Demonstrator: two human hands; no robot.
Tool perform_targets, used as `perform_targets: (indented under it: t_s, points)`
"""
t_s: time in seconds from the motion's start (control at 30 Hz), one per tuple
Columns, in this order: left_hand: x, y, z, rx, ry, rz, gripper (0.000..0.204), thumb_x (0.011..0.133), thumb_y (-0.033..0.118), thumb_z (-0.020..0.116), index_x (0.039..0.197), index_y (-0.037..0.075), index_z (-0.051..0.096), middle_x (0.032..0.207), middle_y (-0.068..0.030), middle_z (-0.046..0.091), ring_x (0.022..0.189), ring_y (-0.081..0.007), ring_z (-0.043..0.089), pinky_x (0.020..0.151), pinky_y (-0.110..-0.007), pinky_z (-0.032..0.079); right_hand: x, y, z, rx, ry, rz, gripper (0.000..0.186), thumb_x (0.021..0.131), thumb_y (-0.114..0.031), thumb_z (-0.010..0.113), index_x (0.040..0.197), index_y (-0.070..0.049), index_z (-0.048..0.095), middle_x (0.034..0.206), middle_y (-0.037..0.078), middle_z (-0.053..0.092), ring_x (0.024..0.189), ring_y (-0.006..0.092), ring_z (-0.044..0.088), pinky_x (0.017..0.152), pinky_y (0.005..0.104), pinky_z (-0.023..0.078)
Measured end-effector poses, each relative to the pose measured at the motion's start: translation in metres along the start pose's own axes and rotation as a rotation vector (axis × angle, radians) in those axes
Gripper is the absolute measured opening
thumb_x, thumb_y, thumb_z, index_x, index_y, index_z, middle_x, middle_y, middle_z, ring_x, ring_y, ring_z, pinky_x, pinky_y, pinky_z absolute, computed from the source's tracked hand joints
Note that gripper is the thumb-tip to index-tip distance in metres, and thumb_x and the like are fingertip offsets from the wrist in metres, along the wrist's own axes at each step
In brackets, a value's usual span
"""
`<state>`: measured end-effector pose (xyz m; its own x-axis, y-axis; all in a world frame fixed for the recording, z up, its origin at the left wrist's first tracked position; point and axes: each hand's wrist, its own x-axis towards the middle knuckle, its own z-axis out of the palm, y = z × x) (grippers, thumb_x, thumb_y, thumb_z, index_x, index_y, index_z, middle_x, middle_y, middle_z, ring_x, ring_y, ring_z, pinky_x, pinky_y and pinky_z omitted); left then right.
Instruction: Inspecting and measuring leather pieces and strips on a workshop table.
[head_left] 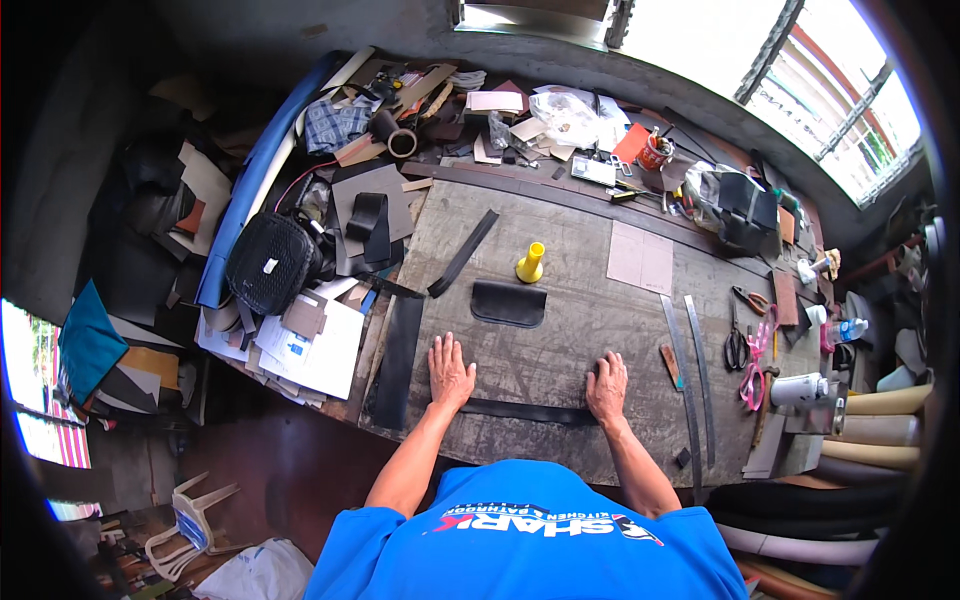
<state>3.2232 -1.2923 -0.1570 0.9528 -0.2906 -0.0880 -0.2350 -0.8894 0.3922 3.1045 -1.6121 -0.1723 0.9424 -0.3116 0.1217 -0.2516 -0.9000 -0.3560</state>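
"Fingers first: how are they held?"

"On the left hand (452, 380), seen just left of the lower centre, they are pointed up the frame and slightly parted. On the right hand (606, 390), they are held closer together, with the thumb set toward the left. Both hands are rested on the grey-brown tabletop (560, 360); how firmly they are pressed cannot be told."

"What is found between them?"

"A narrow black strip (528, 411) is laid across the lower middle of the frame. Its left end is placed just beside the left wrist, and its right end is brought up to the right wrist; whether it is touched cannot be told."

"And above the hands?"

"At the centre, a black piece with rounded lower corners (508, 304) is laid flat. Just above it, a yellow funnel-shaped object (530, 265) is stood upright. To the left of centre, a wide black strip (400, 360) is laid lengthwise near the table's edge."

"What is seen on the right?"

"Two long narrow grey strips (704, 375) are placed near each other, with black-handled scissors (736, 346) beyond them. At the upper right, a bright window (800, 80) is shown; along the lower edge, a blue shirt (530, 550) is seen."
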Motion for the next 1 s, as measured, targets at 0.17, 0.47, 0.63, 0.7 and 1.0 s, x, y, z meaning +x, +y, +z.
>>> perform_targets:
  t_s: [0.17, 0.47, 0.63, 0.7, 1.0]
  points:
    - [0.044, -0.002, -0.022, -0.170, 0.274, 0.092, 0.026, 0.082, 0.013, 0.063, 0.105, 0.002, 0.060, 0.115, -0.0148, 0.059, 0.109, -0.0341, 0.053, 0.096, -0.046, 0.041, 0.093, -0.011, 0.015, 0.013, 0.117, -0.082, 0.039, 0.085, -0.017, 0.061, 0.121, -0.004, 0.052, 0.134, 0.019, 0.047, 0.129, 0.0378, 0.039, 0.107, 0.0484, 0.032]
    - [0.230, 0.021, -0.060, -0.359, 0.246, 0.315, 0.014, 0.083, 0.002, 0.060, 0.097, 0.002, 0.062, 0.094, -0.0137, 0.062, 0.090, -0.0339, 0.060, 0.078, -0.042, 0.049, 0.152, -0.015, 0.014, -0.028, 0.163, -0.018, 0.025, 0.080, -0.012, 0.062, 0.104, -0.008, 0.055, 0.111, 0.011, 0.051, 0.110, 0.0327, 0.046, 0.094, 0.0453, 0.036]
    - [0.372, 0.064, -0.030, -0.275, 0.340, 0.529, 0.015, 0.079, 0.000, 0.064, 0.093, 0.004, 0.062, 0.091, -0.0110, 0.060, 0.087, -0.0307, 0.058, 0.076, -0.040, 0.049, 0.155, -0.013, 0.015, -0.032, 0.097, 0.022, 0.030, 0.076, -0.011, 0.063, 0.105, -0.011, 0.055, 0.112, 0.010, 0.050, 0.110, 0.0328, 0.045, 0.094, 0.0467, 0.035]
    - [0.417, 0.081, -0.022, -0.216, 0.374, 0.564, 0.016, 0.080, 0.002, 0.065, 0.095, 0.004, 0.063, 0.090, -0.0099, 0.058, 0.086, -0.0290, 0.057, 0.075, -0.039, 0.049, 0.156, -0.011, 0.015, -0.032, 0.080, 0.026, 0.031, 0.075, -0.011, 0.064, 0.105, -0.011, 0.055, 0.113, 0.009, 0.049, 0.111, 0.0329, 0.044, 0.094, 0.0469, 0.035]
    - [0.498, 0.114, 0.017, 0.003, 0.369, 0.666, 0.025, 0.079, 0.011, 0.071, 0.103, 0.007, 0.068, 0.092, -0.0066, 0.054, 0.088, -0.0253, 0.052, 0.078, -0.038, 0.044, 0.161, -0.011, 0.014, -0.044, 0.049, 0.061, 0.035, 0.072, -0.010, 0.065, 0.105, -0.012, 0.055, 0.113, 0.008, 0.050, 0.109, 0.0321, 0.045, 0.092, 0.0459, 0.036]
